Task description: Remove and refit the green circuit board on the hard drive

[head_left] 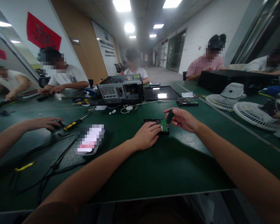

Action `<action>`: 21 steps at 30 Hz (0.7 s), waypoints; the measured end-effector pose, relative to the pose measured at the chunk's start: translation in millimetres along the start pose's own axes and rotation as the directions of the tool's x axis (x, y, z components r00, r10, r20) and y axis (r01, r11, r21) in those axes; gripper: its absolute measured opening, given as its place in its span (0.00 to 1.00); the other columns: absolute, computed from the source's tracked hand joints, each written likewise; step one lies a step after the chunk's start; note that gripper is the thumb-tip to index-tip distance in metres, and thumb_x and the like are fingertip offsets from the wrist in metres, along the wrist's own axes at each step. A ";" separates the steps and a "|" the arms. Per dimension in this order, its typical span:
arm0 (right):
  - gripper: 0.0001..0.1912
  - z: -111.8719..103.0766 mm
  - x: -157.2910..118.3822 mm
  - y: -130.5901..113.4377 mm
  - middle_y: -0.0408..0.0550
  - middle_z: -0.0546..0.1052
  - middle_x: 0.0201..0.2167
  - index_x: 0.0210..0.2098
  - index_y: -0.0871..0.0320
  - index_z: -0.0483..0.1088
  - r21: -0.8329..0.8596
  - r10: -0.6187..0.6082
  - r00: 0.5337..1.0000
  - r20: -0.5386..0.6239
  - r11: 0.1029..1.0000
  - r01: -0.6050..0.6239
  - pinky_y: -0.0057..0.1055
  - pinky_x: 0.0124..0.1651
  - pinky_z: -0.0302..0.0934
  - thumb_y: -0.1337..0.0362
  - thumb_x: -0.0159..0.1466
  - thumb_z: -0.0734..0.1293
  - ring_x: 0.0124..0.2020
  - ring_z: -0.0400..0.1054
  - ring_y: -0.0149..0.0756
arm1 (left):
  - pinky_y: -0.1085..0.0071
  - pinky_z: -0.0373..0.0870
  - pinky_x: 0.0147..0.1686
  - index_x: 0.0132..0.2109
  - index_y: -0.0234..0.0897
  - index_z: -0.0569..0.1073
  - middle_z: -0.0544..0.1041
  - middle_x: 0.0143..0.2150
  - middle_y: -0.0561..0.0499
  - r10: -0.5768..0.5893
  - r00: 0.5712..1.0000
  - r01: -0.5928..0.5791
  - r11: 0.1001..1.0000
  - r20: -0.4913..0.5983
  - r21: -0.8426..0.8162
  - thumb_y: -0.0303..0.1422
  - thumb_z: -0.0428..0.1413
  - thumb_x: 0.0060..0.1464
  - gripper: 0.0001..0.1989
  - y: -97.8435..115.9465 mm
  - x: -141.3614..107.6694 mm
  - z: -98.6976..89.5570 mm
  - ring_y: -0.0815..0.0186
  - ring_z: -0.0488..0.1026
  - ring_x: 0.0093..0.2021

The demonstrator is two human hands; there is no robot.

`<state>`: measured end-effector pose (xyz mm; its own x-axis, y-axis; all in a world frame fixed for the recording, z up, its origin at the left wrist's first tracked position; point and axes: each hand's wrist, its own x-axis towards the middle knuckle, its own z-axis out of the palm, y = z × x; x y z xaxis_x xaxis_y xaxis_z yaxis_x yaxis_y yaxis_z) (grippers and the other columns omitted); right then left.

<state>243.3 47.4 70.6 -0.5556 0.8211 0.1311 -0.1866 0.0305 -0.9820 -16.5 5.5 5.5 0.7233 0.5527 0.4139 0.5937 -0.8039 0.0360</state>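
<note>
A hard drive [149, 121] is placed on the green table [140, 174], in front of the person, with its green circuit board [163, 122] facing up. It is held down by the left hand [147, 135], which is laid open over its near side and is not closed around it. By the right hand [184, 120], a screwdriver [170, 116] is gripped at its dark green handle, and the shaft is pointed down at the board. Because the tip is small and dark in this view, it cannot be told surely whether a screw is touched by it.

If the tip is not well seated, or if the driver is kept tilted, the screw head could be damaged, or the board could be scratched by a slip. The left fingertips are placed near to the shaft, so they could also be struck. As the drive is steadied only by pressure from above, it could be turned on the smooth table if more force is applied than the left hand can resist. A loosened screw, being tiny, could be lost easily on the dark surface. Farther away, a second drive [187, 102] is left lying beside a white paper [187, 94].
</note>
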 end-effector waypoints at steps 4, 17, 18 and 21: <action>0.16 -2.0 1.0 2.6 0.54 0.80 0.45 0.47 0.58 0.76 -0.012 -0.010 1.000 0.011 1.000 0.010 0.27 0.22 0.52 0.52 0.68 0.69 0.26 0.65 0.29 | 0.45 0.62 0.68 0.68 0.39 0.68 0.71 0.68 0.42 -0.005 1.000 0.005 1.000 -0.005 -0.008 0.33 0.54 0.68 0.24 0.1 0.0 0.5 0.49 0.62 0.70; 0.17 -1.7 1.7 1.7 0.52 0.81 0.41 0.46 0.57 0.75 0.002 0.010 1.000 -0.009 1.000 -0.010 0.28 0.21 0.46 0.51 0.68 0.67 0.24 0.62 0.29 | 0.44 0.61 0.69 0.68 0.37 0.67 0.71 0.68 0.43 0.001 1.000 -0.001 1.000 0.005 -0.008 0.34 0.53 0.68 0.23 -0.4 -0.3 -0.4 0.48 0.62 0.71; 0.16 -1.7 1.5 2.1 0.51 0.80 0.41 0.46 0.57 0.76 0.002 0.009 1.000 -0.005 1.000 -0.009 0.28 0.21 0.46 0.51 0.68 0.67 0.24 0.61 0.29 | 0.44 0.61 0.69 0.68 0.38 0.67 0.71 0.68 0.43 -0.001 1.000 0.001 1.000 0.006 -0.009 0.34 0.53 0.68 0.23 -0.5 -0.3 -0.4 0.48 0.62 0.71; 0.15 -1.6 0.5 2.2 0.50 0.80 0.39 0.45 0.57 0.77 -0.016 0.000 1.000 0.006 1.000 0.000 0.27 0.21 0.47 0.52 0.67 0.69 0.24 0.61 0.28 | 0.44 0.61 0.68 0.68 0.39 0.67 0.71 0.68 0.43 -0.006 1.000 0.006 1.000 0.008 -0.009 0.34 0.54 0.68 0.23 -0.5 -0.3 -0.2 0.48 0.62 0.71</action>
<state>244.0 48.8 68.3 -0.5608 0.8174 0.1316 -0.1734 0.0395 -0.9841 -17.1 5.7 5.6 0.7224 0.5595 0.4063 0.5952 -0.8022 0.0465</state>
